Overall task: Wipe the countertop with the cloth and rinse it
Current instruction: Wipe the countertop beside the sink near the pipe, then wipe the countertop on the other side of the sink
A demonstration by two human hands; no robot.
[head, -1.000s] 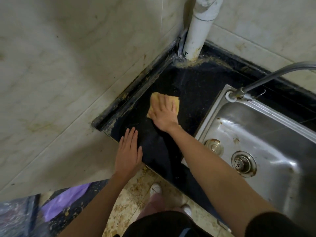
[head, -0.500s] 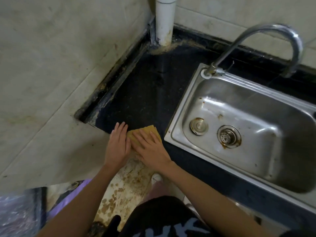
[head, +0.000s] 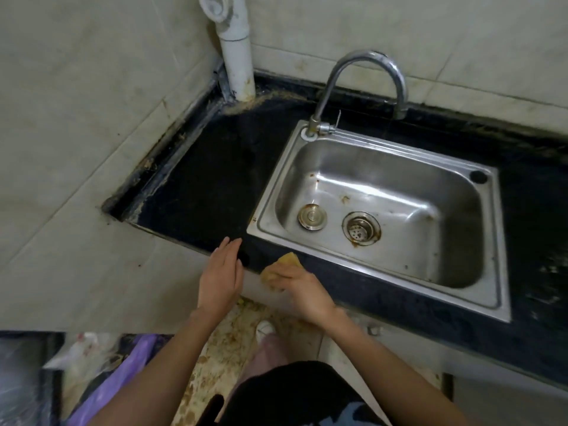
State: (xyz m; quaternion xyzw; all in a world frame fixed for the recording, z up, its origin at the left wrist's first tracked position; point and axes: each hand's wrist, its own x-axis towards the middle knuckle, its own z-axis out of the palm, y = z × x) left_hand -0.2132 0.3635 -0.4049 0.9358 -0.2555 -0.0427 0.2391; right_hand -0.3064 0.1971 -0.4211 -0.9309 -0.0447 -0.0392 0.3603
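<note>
Two hands: both at the desk's (head: 196,192) front edge
Right grip (head: 302,289): fingers curled round the yellow cloth (head: 281,270)
Left grip (head: 219,276): flat, spread, holding nothing
Sink (head: 379,279): just right and forward of the cloth, nearer the right hand

The black surface (head: 209,192) fills the corner between two tiled walls, its back seam crusted with brownish grime around the foot of a white pipe (head: 238,66). A steel sink (head: 501,241) sits sunk into it, the curved tap (head: 362,84) rising from the sink's back rim. At the front edge, a yellow cloth (head: 278,269) rests on the surface just beside the sink's near corner. Pale smudges mark the surface at far right.
</note>
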